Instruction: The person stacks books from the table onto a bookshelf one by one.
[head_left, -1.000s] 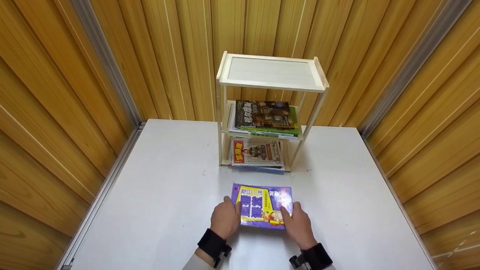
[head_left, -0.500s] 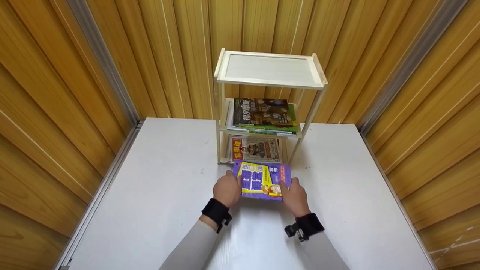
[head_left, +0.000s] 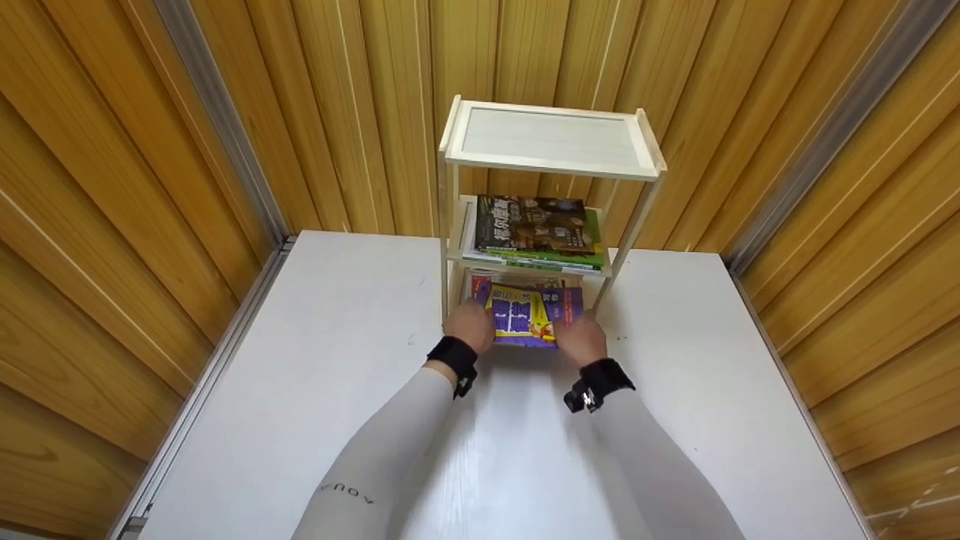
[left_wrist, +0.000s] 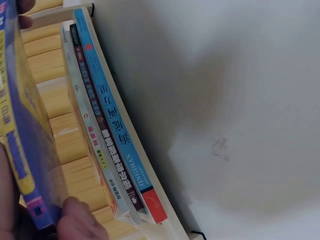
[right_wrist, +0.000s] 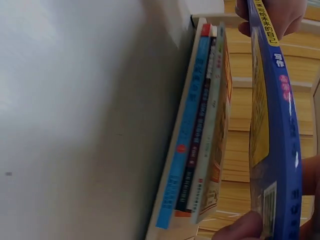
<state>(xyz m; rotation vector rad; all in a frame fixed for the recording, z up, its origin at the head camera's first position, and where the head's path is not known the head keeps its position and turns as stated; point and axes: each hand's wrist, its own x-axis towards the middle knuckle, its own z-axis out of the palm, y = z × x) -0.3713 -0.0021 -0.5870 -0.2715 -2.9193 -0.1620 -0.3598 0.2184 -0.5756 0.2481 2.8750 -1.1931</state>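
Observation:
My left hand (head_left: 471, 326) grips the left edge of a purple and yellow book (head_left: 517, 315), thumb on top of the cover. The right hand (head_left: 583, 340) pinches its opposite edge. Both hands are at the front of a pale wooden rack (head_left: 555, 139), with the book at the opening of its lowest level. In the left wrist view, a gap separates the held book from a small stack on the bottom shelf, which includes a blue-spined book (left_wrist: 107, 95). The right wrist view shows the held book's purple spine (right_wrist: 285, 120) and fingers above and below it.
On the middle shelf lies a stack topped by a dark-covered book (head_left: 532, 225), with green ones under it. The rack stands near the back of a white table (head_left: 360, 322). Wood-patterned walls (head_left: 375, 112) enclose the back and both sides.
Both hands have carried the purple book forward, away from the body, from the table's front area to the rack's lowest level. It now covers much of the bottom stack in the head view.

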